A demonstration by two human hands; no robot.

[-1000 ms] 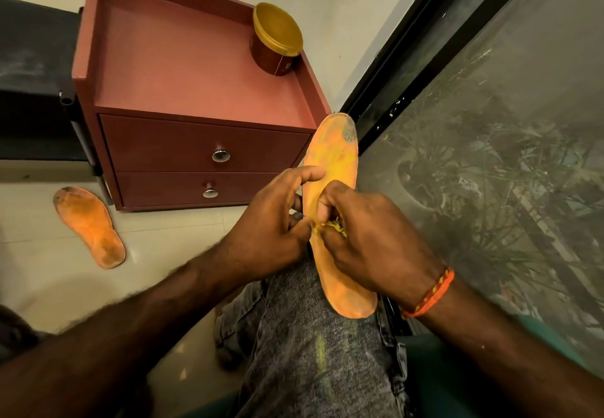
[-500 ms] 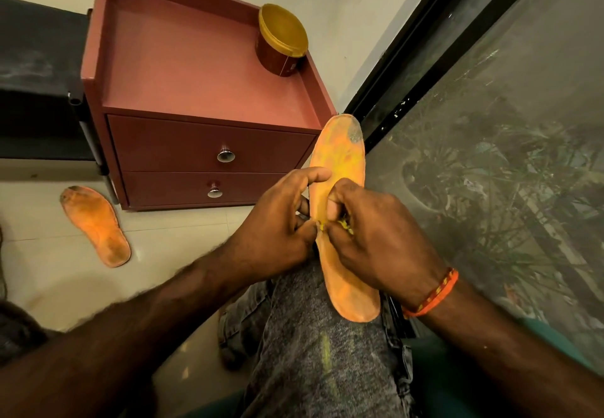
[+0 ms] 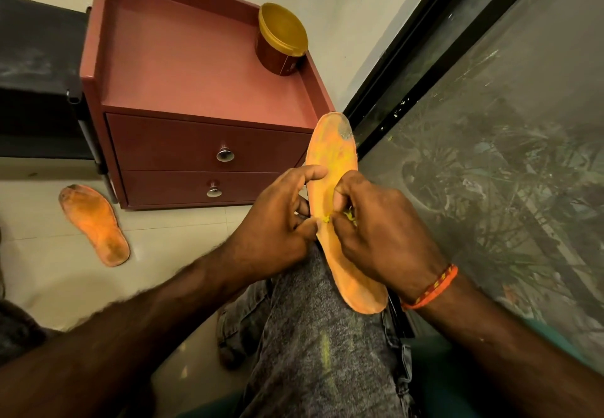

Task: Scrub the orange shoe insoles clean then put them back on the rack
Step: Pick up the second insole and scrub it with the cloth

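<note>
Right hand (image 3: 385, 238): curled over the middle of the insole on the knee (image 3: 333, 169), fingers bent tight around a small yellow scrap of scrubbing material (image 3: 349, 216), pressed against the orange face.
Left hand (image 3: 277, 224): gripped the same insole at its left edge, index finger hooked over the top face, thumb pinched against the rim just beside the yellow scrap.
Insole position: lay along the grey-jeaned thigh (image 3: 313, 336), heel end nearest the body, toe end pointed away toward the cabinet corner.
Long axis: ran away from the body, tilted slightly left at the far end; both hands met at its waist, left hand on the left edge, right hand on the face and right edge.
Dirt left, as judged: a grey patch at the toe tip, beyond both hands, so next strokes probably needed to travel away along the axis.
Second insole (image 3: 94, 224): flat on the floor tiles, well apart to the left, nearer the left hand, visibly soiled.
Cabinet (image 3: 183, 68): red, two drawers, a gold-lidded jar (image 3: 282, 40) on top.
Rack: could not tell which furniture it was.
</note>
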